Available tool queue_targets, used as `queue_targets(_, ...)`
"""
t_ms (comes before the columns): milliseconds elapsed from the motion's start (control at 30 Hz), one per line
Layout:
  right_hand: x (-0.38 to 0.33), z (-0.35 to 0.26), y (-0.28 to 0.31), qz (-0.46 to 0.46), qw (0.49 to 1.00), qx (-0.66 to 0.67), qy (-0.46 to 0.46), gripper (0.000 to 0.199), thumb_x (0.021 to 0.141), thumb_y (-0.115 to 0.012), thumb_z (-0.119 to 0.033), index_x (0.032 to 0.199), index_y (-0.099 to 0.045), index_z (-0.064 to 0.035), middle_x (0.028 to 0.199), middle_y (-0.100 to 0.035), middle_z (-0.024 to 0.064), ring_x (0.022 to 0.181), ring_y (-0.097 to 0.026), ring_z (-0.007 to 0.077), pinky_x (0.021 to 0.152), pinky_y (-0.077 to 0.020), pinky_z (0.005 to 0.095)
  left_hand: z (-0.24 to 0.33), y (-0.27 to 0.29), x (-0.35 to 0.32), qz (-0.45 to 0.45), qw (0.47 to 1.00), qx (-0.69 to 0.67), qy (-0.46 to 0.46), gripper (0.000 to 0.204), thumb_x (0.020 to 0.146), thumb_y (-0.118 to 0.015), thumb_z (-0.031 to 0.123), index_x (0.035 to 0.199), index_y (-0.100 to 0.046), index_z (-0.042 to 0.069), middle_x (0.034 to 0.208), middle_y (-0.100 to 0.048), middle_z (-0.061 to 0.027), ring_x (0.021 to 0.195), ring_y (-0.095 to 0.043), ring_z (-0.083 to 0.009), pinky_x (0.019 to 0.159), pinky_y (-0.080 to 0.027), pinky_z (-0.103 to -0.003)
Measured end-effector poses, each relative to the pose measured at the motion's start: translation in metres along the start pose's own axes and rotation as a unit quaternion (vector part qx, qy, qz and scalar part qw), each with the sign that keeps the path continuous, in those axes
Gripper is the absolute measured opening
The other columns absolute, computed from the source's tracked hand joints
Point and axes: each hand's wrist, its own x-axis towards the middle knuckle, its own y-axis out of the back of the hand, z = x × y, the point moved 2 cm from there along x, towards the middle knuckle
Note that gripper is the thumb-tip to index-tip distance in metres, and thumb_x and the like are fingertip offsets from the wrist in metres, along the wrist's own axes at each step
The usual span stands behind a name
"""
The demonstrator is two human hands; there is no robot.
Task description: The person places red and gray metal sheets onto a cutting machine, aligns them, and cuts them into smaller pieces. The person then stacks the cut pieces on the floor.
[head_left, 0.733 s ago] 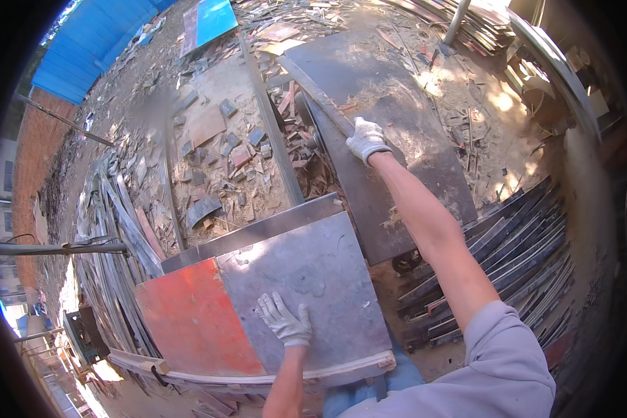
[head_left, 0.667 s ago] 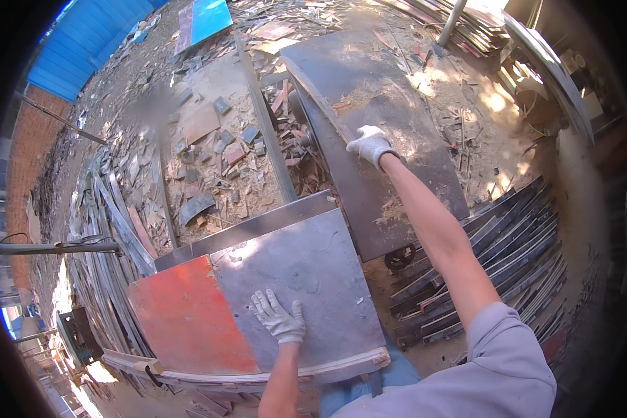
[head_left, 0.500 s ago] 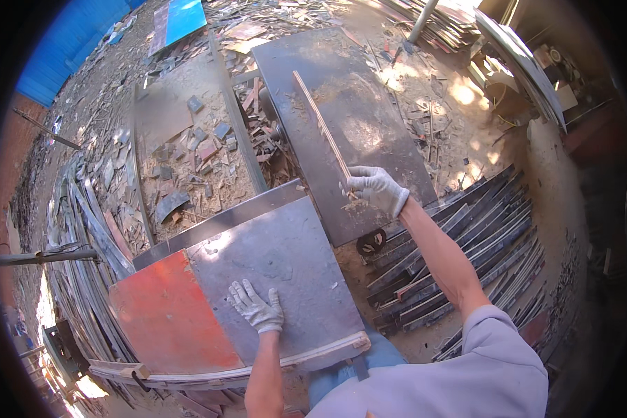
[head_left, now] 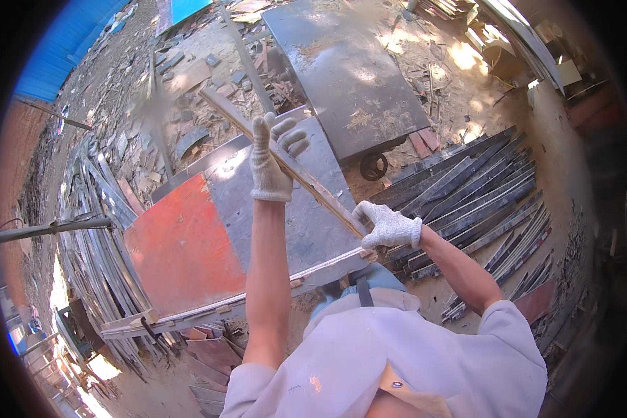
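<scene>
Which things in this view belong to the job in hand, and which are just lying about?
Job in hand:
long, narrow brown wooden strip, near end in the white-gloved right hand;
white-gloved left hand, open at the strip;
flat red-and-grey board surface beneath.

Apparently just lying about:
pile of long, dark, narrow strips;
bright-blue flat sheet;
small, flat, scattered offcuts.

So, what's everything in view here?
Wooden strip: one, brown, at both hands
Worktop: one, red and grey, in front
Dark table: one, dark grey, ahead right
Spoked wheel: one, black, by dark table's near end
Dark strips: many, blackish, right
Long strips: many, grey, left
Scraps: many, mixed, ground ahead
Fence: one, blue, upper left
Thick pole: one, grey, left
Left hand: one, white-gloved, open at strip
Right hand: one, white-gloved, gripping strip's near end
</scene>
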Motion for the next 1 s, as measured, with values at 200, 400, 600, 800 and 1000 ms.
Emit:
queue_targets(200,0.002,-0.041,-0.093,0.107,0.987,-0.006,-0.122,0.039,0.089,-0.075,-0.038,0.103,-0.072,-0.0016,0.092,-0.074,0.0246,0.088,-0.074,0.0417,0.083,-0.0567,0.0498,0.015,0.007,-0.059,0.154,0.982,0.064,-0.093,0.03,0.102,-0.072,0.034,0.092,-0.056,0.011,0.058,-0.037,0.0072,0.043,-0.038,-0.007,0.038,-0.031,-0.023)
queue_targets(400,-0.011,-0.065,-0.112,-0.03,0.984,-0.132,-0.112,0.037,0.092,-0.069,-0.031,0.109,-0.074,0.0009,0.101,-0.074,0.0307,0.102,-0.072,0.0469,0.089,-0.057,0.0519,0.029,0.064,-0.091,0.174,0.979,0.103,0.035,0.025,0.105,-0.064,0.022,0.084,-0.052,0.015,0.059,-0.037,0.0061,0.046,-0.04,-0.0087,0.042,-0.037,-0.03)
queue_targets(600,-0.015,-0.056,-0.111,-0.002,0.973,-0.222,-0.066,0.031,0.093,-0.068,-0.028,0.105,-0.07,0.0004,0.094,-0.072,0.0301,0.092,-0.071,0.0499,0.083,-0.0562,0.0545,0.036,0.097,-0.124,0.153,0.984,-0.069,0.06,0.019,0.105,-0.067,0.022,0.09,-0.058,0.012,0.064,-0.037,0.0055,0.052,-0.04,-0.0101,0.05,-0.038,-0.027)
queue_targets(800,-0.028,-0.061,-0.112,0.021,0.97,-0.233,-0.058,0.034,0.09,-0.072,-0.035,0.099,-0.072,-0.0023,0.091,-0.074,0.0271,0.09,-0.073,0.0455,0.081,-0.0568,0.0529,0.091,0.142,-0.13,0.242,0.946,-0.186,-0.111,0.031,0.101,-0.074,0.038,0.094,-0.058,0.012,0.062,-0.034,0.0059,0.048,-0.036,-0.0078,0.046,-0.038,-0.024)
queue_targets(1000,-0.022,-0.071,-0.148,0.076,0.99,-0.075,-0.097,0.036,0.086,-0.079,-0.036,0.092,-0.075,-0.0004,0.09,-0.074,0.0247,0.084,-0.072,0.0397,0.076,-0.0541,0.0479,0.112,0.133,-0.123,0.277,0.929,-0.157,-0.186,0.034,0.102,-0.073,0.041,0.091,-0.053,0.015,0.061,-0.032,0.0065,0.047,-0.034,-0.0079,0.044,-0.035,-0.023)
